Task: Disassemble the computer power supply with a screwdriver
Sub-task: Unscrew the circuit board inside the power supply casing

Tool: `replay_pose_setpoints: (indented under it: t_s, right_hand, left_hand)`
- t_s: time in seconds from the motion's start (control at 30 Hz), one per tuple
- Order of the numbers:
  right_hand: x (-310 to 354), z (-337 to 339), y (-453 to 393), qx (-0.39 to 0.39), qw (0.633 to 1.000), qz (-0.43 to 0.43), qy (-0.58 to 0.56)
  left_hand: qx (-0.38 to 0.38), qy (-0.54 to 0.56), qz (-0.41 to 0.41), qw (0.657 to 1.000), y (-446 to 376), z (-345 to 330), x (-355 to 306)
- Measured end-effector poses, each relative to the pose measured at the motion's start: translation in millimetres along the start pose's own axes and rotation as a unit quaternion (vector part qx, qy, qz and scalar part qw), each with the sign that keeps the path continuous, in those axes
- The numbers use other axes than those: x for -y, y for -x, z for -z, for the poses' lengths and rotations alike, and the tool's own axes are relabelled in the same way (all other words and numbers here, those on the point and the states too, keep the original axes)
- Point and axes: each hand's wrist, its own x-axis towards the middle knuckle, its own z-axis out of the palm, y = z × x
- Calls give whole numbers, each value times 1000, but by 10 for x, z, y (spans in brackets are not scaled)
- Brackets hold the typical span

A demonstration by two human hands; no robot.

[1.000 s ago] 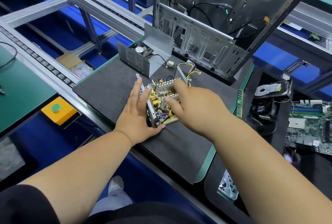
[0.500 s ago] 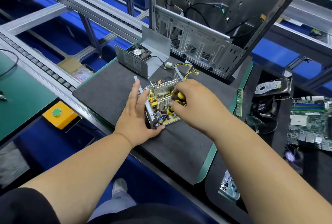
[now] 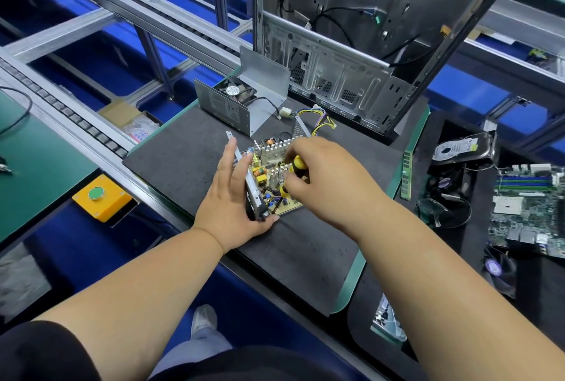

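Bracing power supply board (image 3: 276,180) on black bench mat (image 3: 183,163), left hand (image 3: 234,197) fingers straight along metal side plate (image 3: 251,188); right hand (image 3: 321,179) grip clamped on yellow-black screwdriver (image 3: 295,171) over board.

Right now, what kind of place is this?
Likely a computer teardown line: roller conveyor rails, a stripped PC case, and a loose motherboard and hard drive beside the mat.
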Motion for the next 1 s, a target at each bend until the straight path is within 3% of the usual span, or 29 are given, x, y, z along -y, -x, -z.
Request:
replay_pose_setpoints:
  t_s: [0.3,0.53,1.0]
  right_hand:
    - [-10,-18,-27,22,997,-21,64]
    - [5,-4,-36,11,1000,-12,21]
    - [-32,-42,-58,9,999,-8,46]
  left_hand:
    - [1,2,6,1000,3,-14,18]
    - [-2,4,4,1000,7,-10,12]
    - [0,2,2,1000,10,-5,1]
